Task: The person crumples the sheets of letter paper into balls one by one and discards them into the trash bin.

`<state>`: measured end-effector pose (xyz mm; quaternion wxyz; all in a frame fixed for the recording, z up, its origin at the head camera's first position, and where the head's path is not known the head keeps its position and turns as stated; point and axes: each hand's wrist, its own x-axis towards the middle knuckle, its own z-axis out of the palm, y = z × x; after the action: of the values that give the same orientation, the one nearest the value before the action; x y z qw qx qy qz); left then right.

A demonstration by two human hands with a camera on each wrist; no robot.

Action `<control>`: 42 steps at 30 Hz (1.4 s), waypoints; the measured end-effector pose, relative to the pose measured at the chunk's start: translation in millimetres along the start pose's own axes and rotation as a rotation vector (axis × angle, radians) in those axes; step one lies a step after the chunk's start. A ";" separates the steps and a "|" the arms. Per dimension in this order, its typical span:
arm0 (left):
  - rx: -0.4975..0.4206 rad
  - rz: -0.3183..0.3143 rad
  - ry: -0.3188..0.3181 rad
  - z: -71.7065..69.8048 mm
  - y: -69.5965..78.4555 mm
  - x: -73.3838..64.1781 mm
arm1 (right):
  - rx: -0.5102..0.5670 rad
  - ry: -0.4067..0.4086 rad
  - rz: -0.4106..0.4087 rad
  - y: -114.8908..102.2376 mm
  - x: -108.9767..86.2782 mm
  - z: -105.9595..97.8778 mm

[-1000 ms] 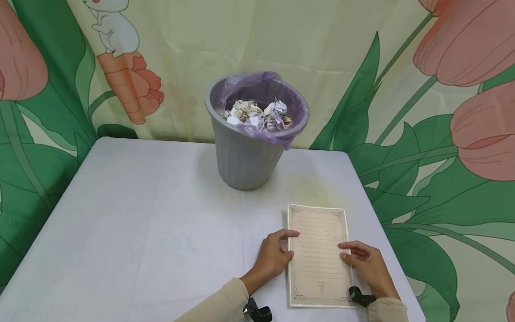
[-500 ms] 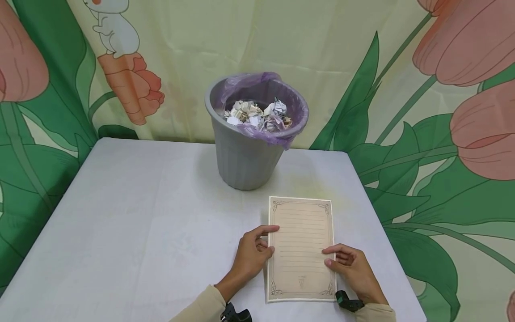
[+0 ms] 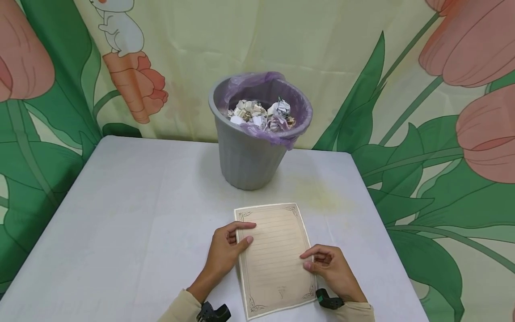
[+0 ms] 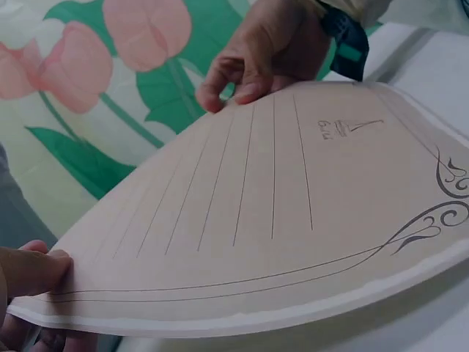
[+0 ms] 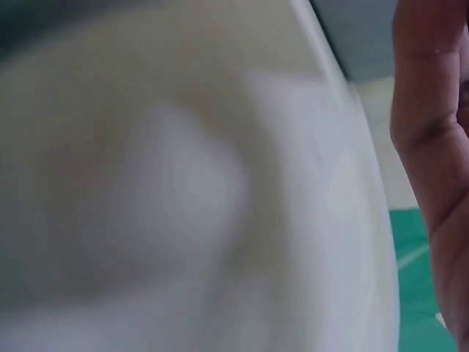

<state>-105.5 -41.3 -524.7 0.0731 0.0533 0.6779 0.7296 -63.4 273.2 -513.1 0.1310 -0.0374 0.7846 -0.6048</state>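
A beige sheet of lined writing paper (image 3: pixel 277 255) with ornate corners and a pale border lies between my two hands in the head view. My left hand (image 3: pixel 223 248) pinches its left edge, with the index finger along the top face. In the left wrist view the left thumb (image 4: pixel 37 273) presses on the paper (image 4: pixel 212 213) from above, other fingers beneath; the sheet bows there. My right hand (image 3: pixel 331 268) pinches the right edge between thumb and fingers. The right wrist view is mostly a blurred pale surface, with one right-hand finger (image 5: pixel 432 147) at its right side.
A grey bin (image 3: pixel 249 156) with a purple liner (image 3: pixel 295 107) stands at the back of the white-covered table (image 3: pixel 120 223). Crumpled paper balls (image 3: pixel 261 116) fill part of it. Behind hangs a curtain (image 3: pixel 342 44) printed with tulips. Both wrists wear small black cameras (image 3: pixel 330 299).
Both hands have carried the paper leftward across the table. It has turned slightly counterclockwise, and the left thumb now lies farther onto it. The bin has stayed in place.
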 end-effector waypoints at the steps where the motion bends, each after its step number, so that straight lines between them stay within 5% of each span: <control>1: 0.011 0.005 0.014 -2.8 0.8 -0.2 | 0.000 -0.009 -0.008 -0.4 1.2 2.3; 11: 0.078 0.101 0.112 -24.4 11.1 -0.6 | 0.032 0.028 0.039 -7.8 9.9 19.3; 21: 0.149 0.090 0.173 -37.2 3.6 0.1 | 0.069 -0.122 0.042 0.2 14.4 34.5; 27: 0.040 -0.006 0.124 -46.9 5.7 -2.7 | 0.041 -0.145 0.005 1.8 13.7 37.3; 34: 0.143 -0.005 0.068 -50.0 7.2 -3.7 | 0.085 -0.100 -0.039 -2.1 10.4 35.4; 42: 0.064 -0.015 -0.062 -44.5 1.7 -6.6 | 0.229 -0.045 -0.151 -2.2 16.2 42.3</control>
<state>-106.9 -86.3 -526.2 0.0977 0.0732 0.6986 0.7051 -68.5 229.4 -523.5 0.1061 -0.0950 0.7022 -0.6976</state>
